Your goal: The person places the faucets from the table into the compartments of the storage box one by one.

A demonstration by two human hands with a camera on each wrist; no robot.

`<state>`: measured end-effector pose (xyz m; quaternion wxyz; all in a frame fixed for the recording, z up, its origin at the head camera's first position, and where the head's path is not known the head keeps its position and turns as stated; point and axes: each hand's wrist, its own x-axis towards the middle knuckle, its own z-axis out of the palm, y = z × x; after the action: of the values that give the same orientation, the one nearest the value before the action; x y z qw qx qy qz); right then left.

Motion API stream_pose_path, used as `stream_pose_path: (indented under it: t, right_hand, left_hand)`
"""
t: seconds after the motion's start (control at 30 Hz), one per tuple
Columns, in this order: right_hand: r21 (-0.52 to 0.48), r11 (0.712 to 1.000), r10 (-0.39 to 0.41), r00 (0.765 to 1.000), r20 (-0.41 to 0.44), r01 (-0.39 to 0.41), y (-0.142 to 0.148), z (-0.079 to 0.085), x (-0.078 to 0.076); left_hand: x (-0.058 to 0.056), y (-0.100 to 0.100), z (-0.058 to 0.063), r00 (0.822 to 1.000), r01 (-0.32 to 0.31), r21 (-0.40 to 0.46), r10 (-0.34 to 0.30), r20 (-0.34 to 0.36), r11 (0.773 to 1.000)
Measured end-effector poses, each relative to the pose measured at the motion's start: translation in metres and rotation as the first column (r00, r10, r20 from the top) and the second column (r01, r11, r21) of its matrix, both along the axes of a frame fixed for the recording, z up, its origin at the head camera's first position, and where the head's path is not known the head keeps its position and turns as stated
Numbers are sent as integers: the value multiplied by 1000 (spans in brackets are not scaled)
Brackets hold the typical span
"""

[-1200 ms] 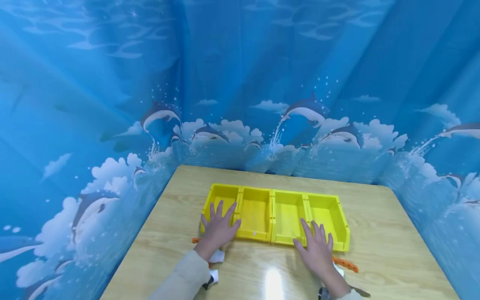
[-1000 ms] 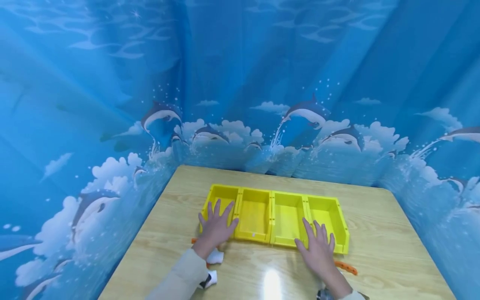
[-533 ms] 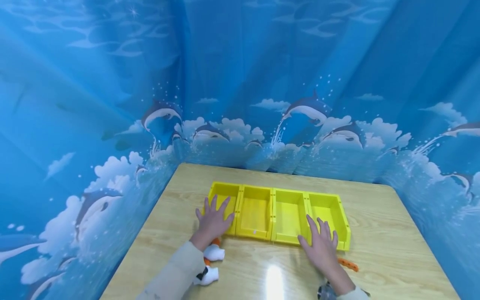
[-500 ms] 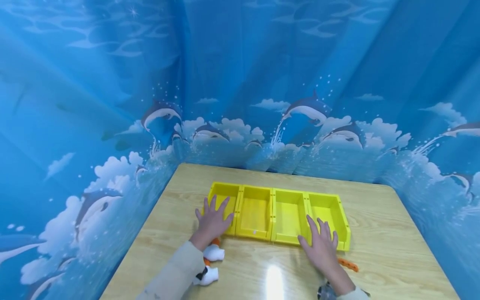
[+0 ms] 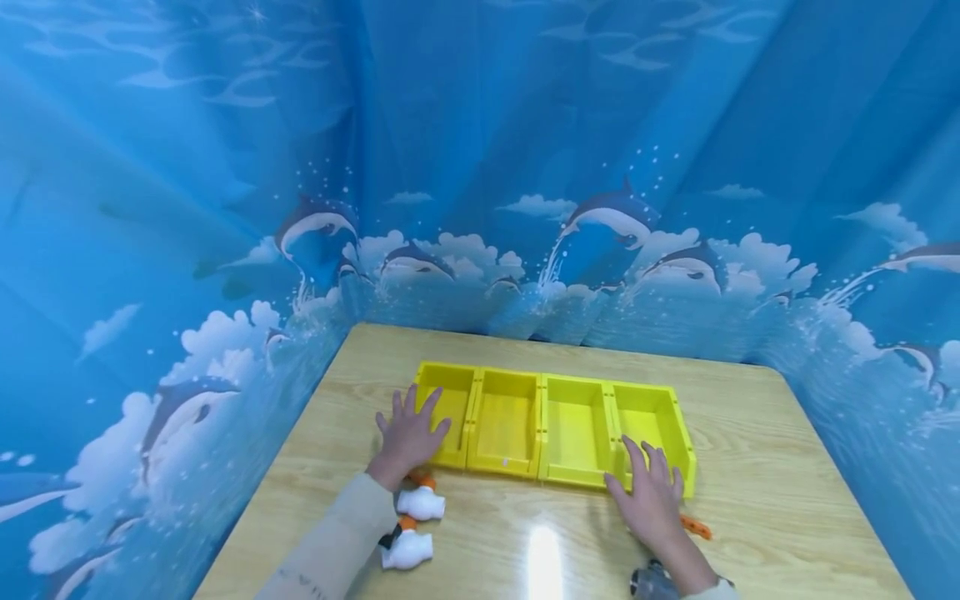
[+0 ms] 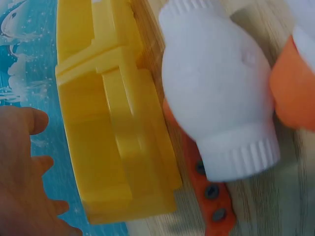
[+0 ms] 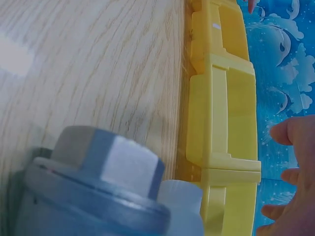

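Note:
My left hand (image 5: pixel 410 437), fingers spread, hovers over the leftmost of the joined yellow bins (image 5: pixel 506 421); whether it touches the rim I cannot tell. Just below that wrist lie two white plastic fittings (image 5: pixel 422 503) with orange parts. The left wrist view shows one white fitting (image 6: pixel 216 88) with ribbed ends and an orange strip (image 6: pixel 211 196) with holes. My right hand (image 5: pixel 652 500), fingers slightly bent and apart, is over the front of the rightmost bins, holding nothing. Under its wrist sits a grey fitting (image 5: pixel 654 581) with a hexagonal end, partly hidden.
An orange strip (image 5: pixel 697 527) lies right of my right hand. Part of a pale fitting (image 7: pixel 182 204) shows beside the bins in the right wrist view. The wooden table (image 5: pixel 757 467) meets a blue dolphin-print curtain (image 5: pixel 480 167) behind and at both sides.
My left hand has drifted left and a little nearer to me, uncovering more of the white fittings. My right hand has shifted slightly right. The bins stay in place.

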<state>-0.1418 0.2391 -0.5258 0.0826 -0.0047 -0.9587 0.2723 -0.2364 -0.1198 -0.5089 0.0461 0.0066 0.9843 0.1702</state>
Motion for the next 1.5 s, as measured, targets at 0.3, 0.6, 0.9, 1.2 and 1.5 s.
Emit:
stream_pose_path:
  t: [0.3,0.6,0.9,1.2,1.5]
  right_hand:
    - [-7,1000,-22,1000,16,22,5,2,3]
    - [-2,999,-34,998,47,34,9,2,5]
    - [-7,999,-39,999,28,40,13,-2,9]
    - [-17,997,-73,995,66,74,20,-5,15]
    - [-16,995,-95,989,115,98,23,-6,22]
  left_hand:
    - [-10,-13,0,1000,-10,14,10,-10,1000]
    - [-21,-27,-7,998,-68,79,66,25,995]
    - [-25,-37,-17,992,-128,155,123,42,980]
    - [-31,-41,-25,985,-172,202,168,38,964]
    - [-35,-39,-27,986,-165,226,166,18,960]
